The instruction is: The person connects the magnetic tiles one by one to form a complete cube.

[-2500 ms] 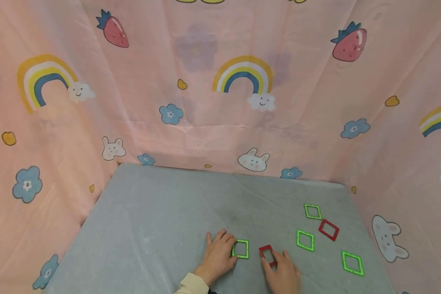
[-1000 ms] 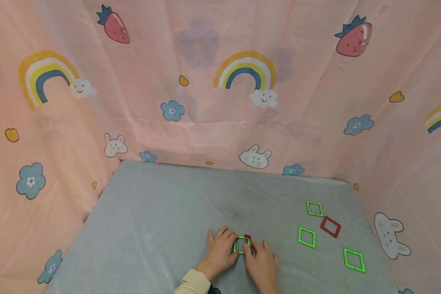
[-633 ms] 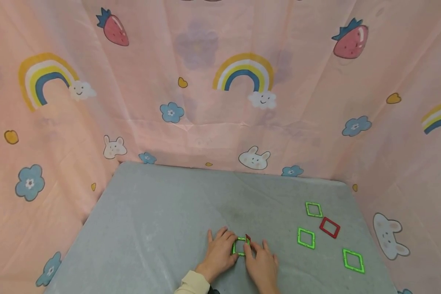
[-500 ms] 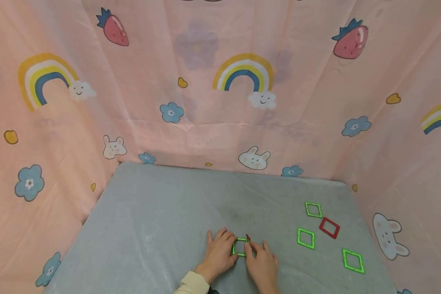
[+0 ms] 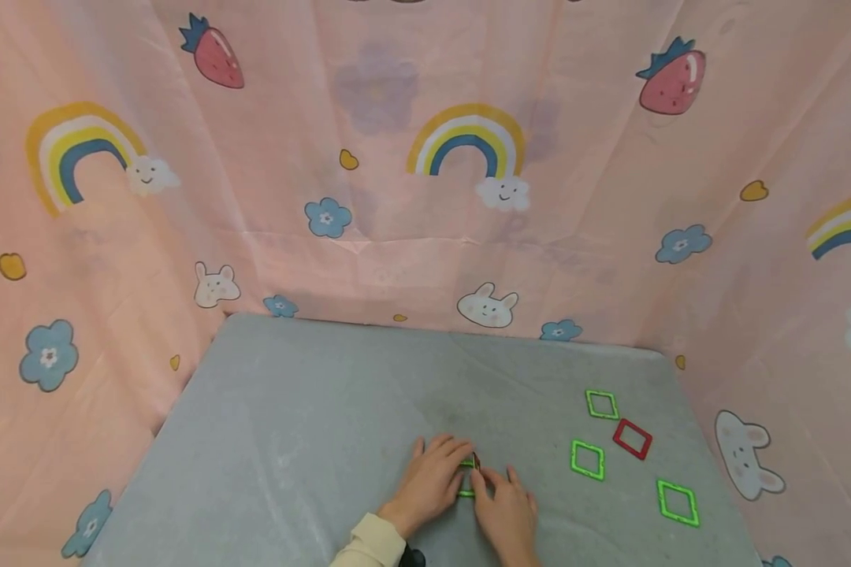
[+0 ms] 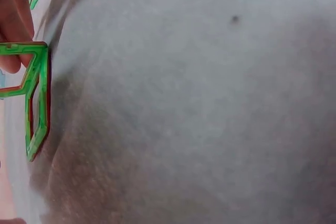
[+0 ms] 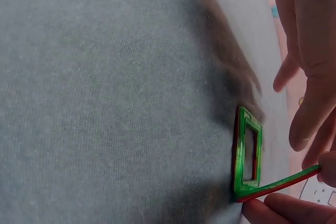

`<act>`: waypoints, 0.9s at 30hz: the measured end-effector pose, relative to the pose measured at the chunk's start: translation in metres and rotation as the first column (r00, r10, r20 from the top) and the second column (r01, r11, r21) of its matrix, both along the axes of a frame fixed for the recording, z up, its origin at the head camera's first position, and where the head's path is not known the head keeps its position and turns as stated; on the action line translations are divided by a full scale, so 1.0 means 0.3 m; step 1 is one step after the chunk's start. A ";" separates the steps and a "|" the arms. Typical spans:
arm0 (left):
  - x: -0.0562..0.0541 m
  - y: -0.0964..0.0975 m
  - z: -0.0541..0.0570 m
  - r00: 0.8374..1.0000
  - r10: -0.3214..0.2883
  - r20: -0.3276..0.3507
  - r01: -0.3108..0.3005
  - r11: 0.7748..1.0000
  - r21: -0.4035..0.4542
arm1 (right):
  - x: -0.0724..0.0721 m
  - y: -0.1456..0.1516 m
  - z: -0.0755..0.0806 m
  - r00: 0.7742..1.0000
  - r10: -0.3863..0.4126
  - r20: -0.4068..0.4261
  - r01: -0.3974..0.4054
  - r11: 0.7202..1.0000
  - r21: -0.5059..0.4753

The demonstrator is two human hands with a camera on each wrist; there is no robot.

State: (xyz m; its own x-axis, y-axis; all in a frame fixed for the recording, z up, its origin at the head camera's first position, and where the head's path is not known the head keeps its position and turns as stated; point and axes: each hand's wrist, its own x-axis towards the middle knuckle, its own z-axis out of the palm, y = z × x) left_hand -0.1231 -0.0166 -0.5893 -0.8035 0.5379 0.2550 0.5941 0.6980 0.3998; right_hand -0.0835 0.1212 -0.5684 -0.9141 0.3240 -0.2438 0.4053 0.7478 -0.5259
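Note:
A square-framed magnetic tile, green on top, lies flat [image 7: 240, 156] on the grey cloth between the hands. A second tile, red on one side and green on the other, stands raised [image 7: 283, 183] along its right edge, the two touching in a corner. My right hand [image 5: 507, 512] pinches the raised tile between thumb and fingers. Over the flat tile, my left hand [image 5: 429, 480] reaches with loosely extended fingers, hiding much of it in the head view. In the right wrist view these left fingers [image 7: 315, 40] appear apart from both tiles.
Several loose tiles lie to the right: a far green tile [image 5: 601, 404], a red tile [image 5: 633, 439], a nearer green tile [image 5: 587, 460] and another green tile [image 5: 678, 502]. A pink printed curtain [image 5: 369, 276] borders the grey cloth-covered table [image 5: 291, 409].
My right hand has brought the red tile leftward and raised it on the flat green tile's right edge. My left hand has left the flat tile's left edge and shifted right over it.

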 end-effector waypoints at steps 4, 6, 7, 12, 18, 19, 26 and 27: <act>-0.010 0.004 0.008 0.997 -0.073 0.023 0.073 0.997 -0.009 | 0.003 0.002 -0.002 0.999 0.021 -0.029 -0.021 1.000 0.004; -0.014 0.005 0.011 0.995 -0.096 0.024 0.096 0.995 -0.008 | 0.006 0.005 -0.002 0.998 0.038 -0.048 -0.038 0.999 0.000; -0.017 0.005 0.013 0.995 -0.103 0.020 0.103 0.995 -0.008 | 0.007 0.007 -0.002 0.997 0.047 -0.057 -0.047 0.999 -0.002; -0.030 0.001 0.025 0.993 -0.114 -0.025 0.114 0.993 0.008 | 0.014 0.015 0.002 0.993 0.088 -0.078 -0.089 0.996 -0.011; -0.035 -0.006 0.035 0.993 -0.116 -0.034 0.116 0.993 0.003 | 0.019 0.024 -0.001 0.988 0.116 -0.097 -0.119 0.993 -0.023; -0.034 -0.008 0.037 0.993 -0.115 -0.033 0.115 0.993 0.003 | 0.020 0.027 -0.003 0.987 0.120 -0.104 -0.124 0.992 -0.025; -0.029 -0.016 0.041 0.994 -0.097 -0.057 0.098 0.995 0.014 | 0.034 0.055 -0.026 0.968 0.127 -0.217 -0.134 0.991 -0.019; -0.028 -0.018 0.043 0.994 -0.092 -0.057 0.093 0.996 0.015 | 0.035 0.061 -0.029 0.964 0.125 -0.236 -0.131 0.991 -0.013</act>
